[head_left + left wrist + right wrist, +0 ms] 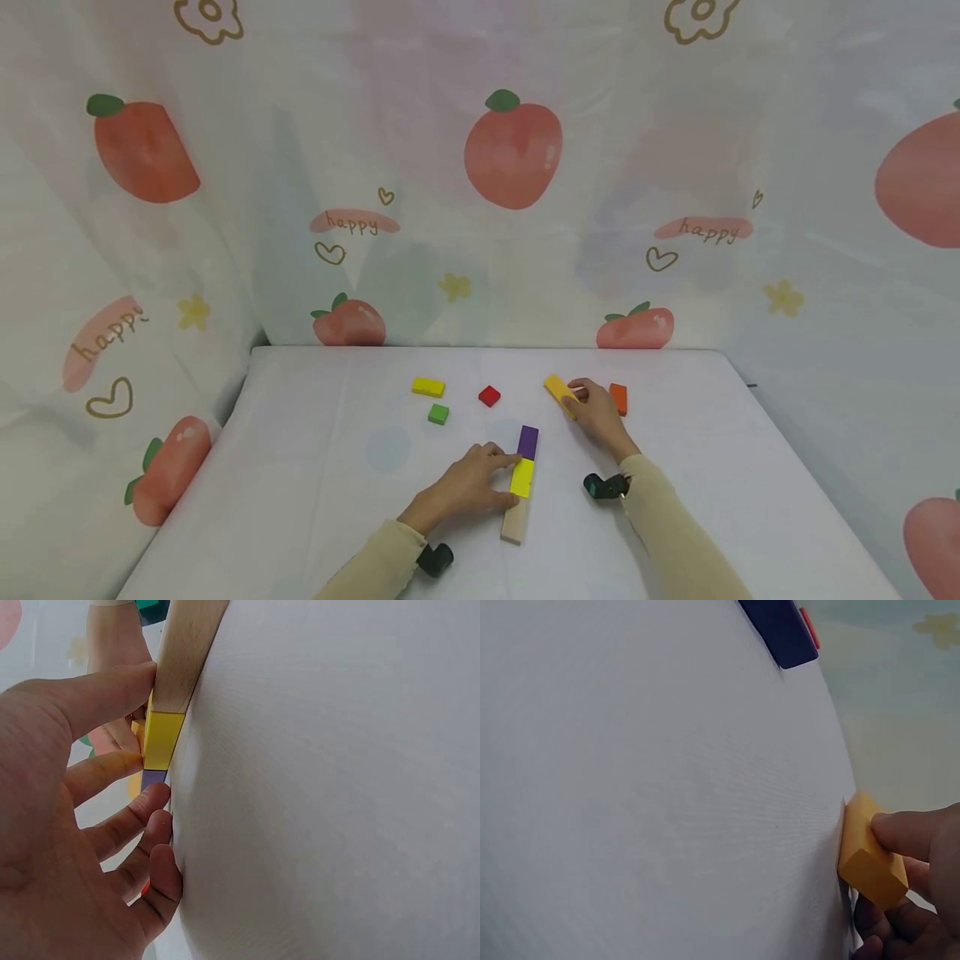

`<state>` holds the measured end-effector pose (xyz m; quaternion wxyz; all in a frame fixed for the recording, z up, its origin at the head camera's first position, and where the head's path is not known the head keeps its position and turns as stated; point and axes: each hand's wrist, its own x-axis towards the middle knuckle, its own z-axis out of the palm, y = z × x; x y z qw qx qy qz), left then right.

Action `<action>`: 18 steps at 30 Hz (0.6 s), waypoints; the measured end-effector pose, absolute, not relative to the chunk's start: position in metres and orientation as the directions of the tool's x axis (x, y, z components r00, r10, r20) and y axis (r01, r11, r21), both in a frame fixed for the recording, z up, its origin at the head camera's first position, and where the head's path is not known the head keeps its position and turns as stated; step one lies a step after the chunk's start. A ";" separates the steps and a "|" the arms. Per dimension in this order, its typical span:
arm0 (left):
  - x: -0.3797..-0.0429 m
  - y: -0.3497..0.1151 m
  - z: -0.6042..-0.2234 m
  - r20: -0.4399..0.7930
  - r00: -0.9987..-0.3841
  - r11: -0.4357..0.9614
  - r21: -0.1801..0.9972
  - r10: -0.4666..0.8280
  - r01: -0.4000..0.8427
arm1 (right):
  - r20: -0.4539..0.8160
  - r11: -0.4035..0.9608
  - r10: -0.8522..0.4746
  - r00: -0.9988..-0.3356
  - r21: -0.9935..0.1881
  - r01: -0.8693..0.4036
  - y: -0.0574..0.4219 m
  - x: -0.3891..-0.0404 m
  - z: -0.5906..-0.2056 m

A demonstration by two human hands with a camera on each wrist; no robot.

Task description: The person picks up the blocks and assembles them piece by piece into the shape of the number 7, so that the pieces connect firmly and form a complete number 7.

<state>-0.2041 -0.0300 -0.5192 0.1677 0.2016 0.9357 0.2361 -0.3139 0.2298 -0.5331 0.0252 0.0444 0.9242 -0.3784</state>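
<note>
Right grip [597, 413] clamped on orange-yellow block [556, 388]; left grip [467, 485] apart, touching yellow block [522, 478] between purple block [528, 442] and wooden block [514, 522].

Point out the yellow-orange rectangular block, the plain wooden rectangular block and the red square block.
Yellow-orange block [874, 879], right wrist view, end face.
Plain wooden block [182, 656], left wrist view, grained side.
Red square block [489, 394], head view, top.

backdrop cloth [525, 258] — red fruit prints [513, 154], "happy" lettering [352, 223], yellow flowers [454, 287] | white-covered table [300, 467] — against the cloth
</note>
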 end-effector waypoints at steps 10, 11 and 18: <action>-0.204 -0.030 -0.520 -0.227 -0.859 0.802 0.522 0.459 0.291 | -0.124 0.712 0.075 -0.989 -0.688 0.140 0.232 -0.308 -0.525; -0.203 -0.030 -0.520 -0.227 -0.858 0.802 0.522 0.460 0.292 | -0.128 0.707 0.074 -0.989 -0.693 0.143 0.233 -0.308 -0.525; -0.205 -0.031 -0.520 -0.223 -0.860 0.801 0.522 0.460 0.293 | -0.159 0.679 0.089 -0.983 -0.712 0.176 0.236 -0.309 -0.523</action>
